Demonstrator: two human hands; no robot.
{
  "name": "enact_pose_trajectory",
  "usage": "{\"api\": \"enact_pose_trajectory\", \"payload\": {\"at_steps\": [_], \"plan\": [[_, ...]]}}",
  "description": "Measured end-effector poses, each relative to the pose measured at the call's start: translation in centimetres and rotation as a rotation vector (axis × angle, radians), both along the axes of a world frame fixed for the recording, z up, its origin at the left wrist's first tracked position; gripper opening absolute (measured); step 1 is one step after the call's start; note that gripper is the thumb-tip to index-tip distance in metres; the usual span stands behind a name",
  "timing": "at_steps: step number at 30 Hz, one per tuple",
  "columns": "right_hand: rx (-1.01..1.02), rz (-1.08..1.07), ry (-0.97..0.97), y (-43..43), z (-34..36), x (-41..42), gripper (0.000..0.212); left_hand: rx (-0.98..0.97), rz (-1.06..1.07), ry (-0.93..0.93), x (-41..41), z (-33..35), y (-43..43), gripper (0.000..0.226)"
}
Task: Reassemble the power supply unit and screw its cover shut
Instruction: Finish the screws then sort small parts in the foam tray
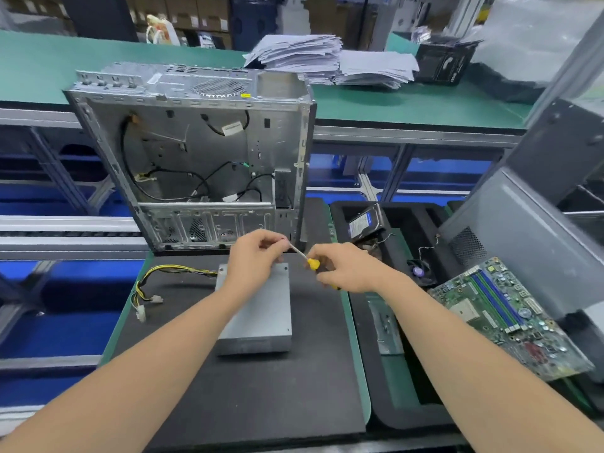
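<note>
While the power supply unit (258,318) lies on the table (228,403) with its long axis running near to far, the screwdriver (312,263) is gripped in the right hand (343,269) and its shaft tip is pinched by the left hand (258,256), both above the unit's far end; its far-right corner is judged nearest.

Bright, even light (edges warped, soft)
</note>
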State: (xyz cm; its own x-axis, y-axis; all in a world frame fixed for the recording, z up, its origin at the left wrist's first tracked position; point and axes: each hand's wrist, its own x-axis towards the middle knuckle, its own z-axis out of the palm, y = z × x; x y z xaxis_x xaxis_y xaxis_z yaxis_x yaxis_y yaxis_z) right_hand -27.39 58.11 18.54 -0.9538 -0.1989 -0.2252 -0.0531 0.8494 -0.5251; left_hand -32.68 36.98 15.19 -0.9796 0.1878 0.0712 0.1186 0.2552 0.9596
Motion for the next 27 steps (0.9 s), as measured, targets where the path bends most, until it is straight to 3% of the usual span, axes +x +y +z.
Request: {"api": "enact_pose_trajectory", "payload": {"at_steps": [5,13,19,27], "plan": [[-0.086,-0.185,-0.11,7.2,-3.3,3.1,0.019,-0.012,-0.054,-0.144,3.5,-1.9,8.6,0.017],[-0.19,-0.693,-0.173,13.7,-10.8,7.7,0.011,-0.581,-0.255,0.023,7.3,-8.1,13.7,0.032],[-0.244,-0.678,-0.295,12.3,-15.0,8.5,0.022,-0.819,-0.16,0.235,7.5,-11.8,11.5,0.048],[-0.093,-0.671,-0.199,11.3,-18.4,6.0,0.014,-0.709,-0.068,0.254,7.7,-13.2,10.8,0.045]]}}
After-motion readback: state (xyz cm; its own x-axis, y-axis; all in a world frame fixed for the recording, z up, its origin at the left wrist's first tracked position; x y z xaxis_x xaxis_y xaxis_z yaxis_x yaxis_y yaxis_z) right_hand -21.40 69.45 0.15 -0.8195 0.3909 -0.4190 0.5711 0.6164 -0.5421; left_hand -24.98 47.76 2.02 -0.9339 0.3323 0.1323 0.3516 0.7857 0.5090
